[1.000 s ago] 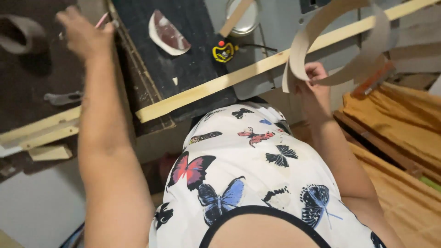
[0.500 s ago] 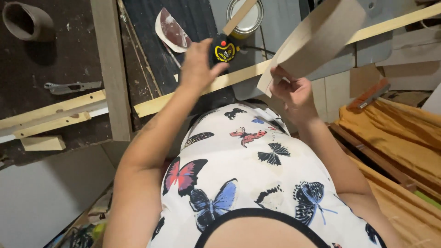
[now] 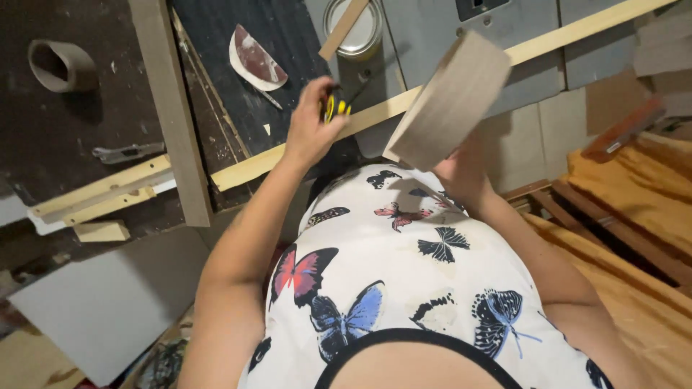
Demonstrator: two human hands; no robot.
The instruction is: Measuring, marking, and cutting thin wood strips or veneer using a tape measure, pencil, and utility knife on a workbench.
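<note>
Change over the last second: left hand has come off the far dark board and down onto the yellow-and-black tool, probably a tape measure or knife, too small to tell. Left grip is now closed around it, fingers curled over the body, tool sitting just above the long wooden strip that runs diagonally across the worktop.

Right hand has changed less. A second ago the tan edging band hung as a loose open loop; now it reads as a tight flat roll, held up at chest height. Right grip is mostly hidden behind the roll, so I cannot tell how the fingers sit, only that the roll is supported from below and is touching the hand.

Relative to the left grip:
- metal tin with a flat stick across it, just beyond
- sanding pad on the black mat, beyond and to the left
- cardboard ring, well apart, far left
- roll, near, to the right

Judgement: both hands are loaded now, tool in left, band in right, and they sit close together over the strip.
</note>
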